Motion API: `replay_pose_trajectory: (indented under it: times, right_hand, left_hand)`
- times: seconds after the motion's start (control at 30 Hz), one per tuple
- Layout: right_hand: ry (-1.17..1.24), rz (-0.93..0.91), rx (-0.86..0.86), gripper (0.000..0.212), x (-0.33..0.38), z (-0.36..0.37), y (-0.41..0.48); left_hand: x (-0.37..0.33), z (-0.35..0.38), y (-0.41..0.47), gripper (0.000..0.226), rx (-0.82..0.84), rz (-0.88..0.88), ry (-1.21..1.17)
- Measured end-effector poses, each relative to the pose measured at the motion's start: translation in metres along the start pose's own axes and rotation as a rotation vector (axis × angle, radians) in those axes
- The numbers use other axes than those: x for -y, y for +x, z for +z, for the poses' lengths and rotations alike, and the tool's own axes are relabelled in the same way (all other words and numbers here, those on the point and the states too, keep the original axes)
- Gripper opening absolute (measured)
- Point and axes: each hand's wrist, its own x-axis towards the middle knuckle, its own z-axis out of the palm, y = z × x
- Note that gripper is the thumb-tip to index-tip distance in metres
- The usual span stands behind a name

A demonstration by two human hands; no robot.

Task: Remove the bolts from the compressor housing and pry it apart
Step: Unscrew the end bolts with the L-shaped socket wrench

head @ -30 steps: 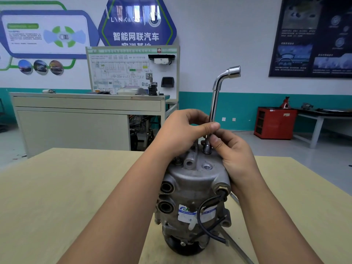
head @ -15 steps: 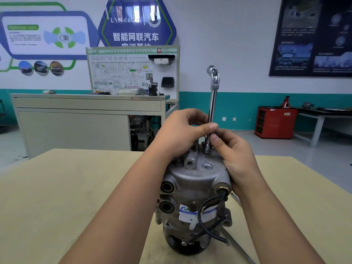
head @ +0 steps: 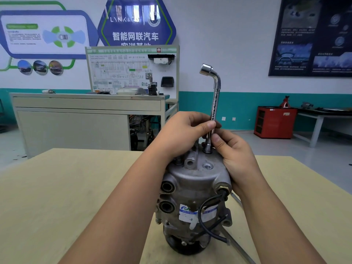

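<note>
We read "LYNK&" and, below it, "智能网联汽车" in white on the blue hexagonal wall sign (head: 136, 25), and "HV" on the white training board (head: 131, 73), while the print on the sticker (head: 187, 213) of the compressor (head: 190, 180) and on the wrench (head: 215, 100) is too small for us to make out

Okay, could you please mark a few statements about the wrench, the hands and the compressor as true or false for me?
1. The L-shaped socket wrench stands upright with its lower end on top of the compressor. True.
2. Only one hand touches the wrench. False: the left hand and the right hand both pinch its shaft.
3. The compressor lies on its side. False: it stands on end on the table.
4. The wrench's bent upper end points toward the left of the picture. True.
</note>
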Motion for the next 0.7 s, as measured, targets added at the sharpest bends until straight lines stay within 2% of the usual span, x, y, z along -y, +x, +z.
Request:
replay_pose_trajectory:
  times: [0.23, 0.37, 0.47, 0.63, 0.7]
  right_hand:
    - [0.013, 0.016, -0.014, 0.020, -0.0003, -0.0011, 0.0001]
    - [-0.108, -0.022, -0.023, 0.021, 0.0022, -0.0013, -0.0006]
    - [-0.120, -0.033, -0.024, 0.026, 0.0016, -0.0030, -0.0006]
    - [-0.093, -0.034, -0.010, 0.018, -0.0013, -0.0051, -0.0003]
    - [-0.095, -0.032, -0.015, 0.014, -0.0016, -0.0049, 0.0002]
  left_hand:
    - [-0.0001, 0.0001, -0.0006, 0.016, -0.014, -0.007, 0.020]
    - [0.0000, 0.0005, -0.0002, 0.008, -0.042, -0.033, 0.010]
    - [-0.0002, 0.0020, -0.0002, 0.011, -0.065, -0.051, -0.019]
    - [0.0029, 0.0023, -0.0001, 0.005, -0.072, -0.050, -0.024]
    - [0.0040, 0.0019, -0.0004, 0.012, -0.061, -0.041, -0.016]
